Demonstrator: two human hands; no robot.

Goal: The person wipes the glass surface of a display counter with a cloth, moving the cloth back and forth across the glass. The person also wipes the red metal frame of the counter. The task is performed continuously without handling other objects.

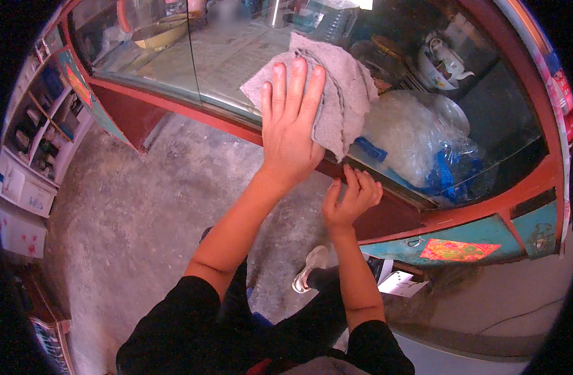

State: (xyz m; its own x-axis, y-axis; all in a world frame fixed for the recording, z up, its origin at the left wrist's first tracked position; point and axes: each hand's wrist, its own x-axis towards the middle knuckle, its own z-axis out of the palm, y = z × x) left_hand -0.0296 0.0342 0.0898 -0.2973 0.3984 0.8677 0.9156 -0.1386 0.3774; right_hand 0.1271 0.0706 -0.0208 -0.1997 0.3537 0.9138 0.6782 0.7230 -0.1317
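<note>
My left hand [292, 122] lies flat, fingers extended, on a greyish-pink cloth [345, 93]. It presses the cloth against the glass front [235, 79] of a red-framed wooden cabinet. Part of the cloth spreads out to the right of the fingers, creased and folded over. Lower and to the right, my right hand [354, 194] is half curled with nothing in it. Its fingertips are at the cabinet's dark lower rail [385, 183], just under a hanging corner of the cloth; whether they touch the rail I cannot tell.
Behind the glass are a clear plastic bag [403, 131], a white teapot [446, 61] and a yellow basin [160, 33]. Below, a teal door [446, 241] bears a bright paper decoration. A red door panel [122, 112] juts out at left. Shelves [43, 122] stand farther left.
</note>
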